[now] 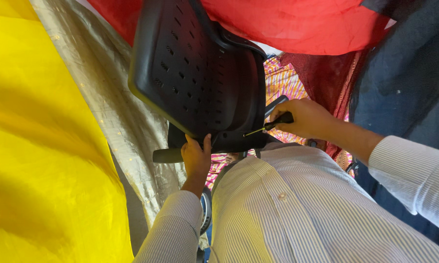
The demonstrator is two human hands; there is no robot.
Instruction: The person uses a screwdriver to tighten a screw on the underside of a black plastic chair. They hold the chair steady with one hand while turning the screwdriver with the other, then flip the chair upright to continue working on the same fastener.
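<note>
The right hand is curled into a fist around the black handle of a slim screwdriver, whose thin, bright metal shaft runs leftward and slightly down from the fist. The tip of that shaft meets the lower edge of a black moulded-plastic chair seat shell, close to its right-hand corner. The tool's long axis lies almost level across the head view, pointing away from the right hand and toward the left one, so the spot it touches sits between the two hands, nearer to the right.

The left hand is pressed against the shell's bottom rim from below, fingers close together and thumb raised beside them, bracing the plastic rather than wrapping it. Just to its left a dark cylindrical bar, seemingly part of the chair, juts out from under the shell.

The shell is a hard, matt curved piece with rounded corners and rows of small slotted vent holes, tilted up in front of the person's chest. Both forearms are in a finely striped white shirt. Around them hang smooth, glossy cloths: a bright yellow sheet on the left, a pale gold, lightly speckled fabric beside it, red cloth above, dark navy fabric on the right, and a pink-and-yellow striped textile behind the shell.
</note>
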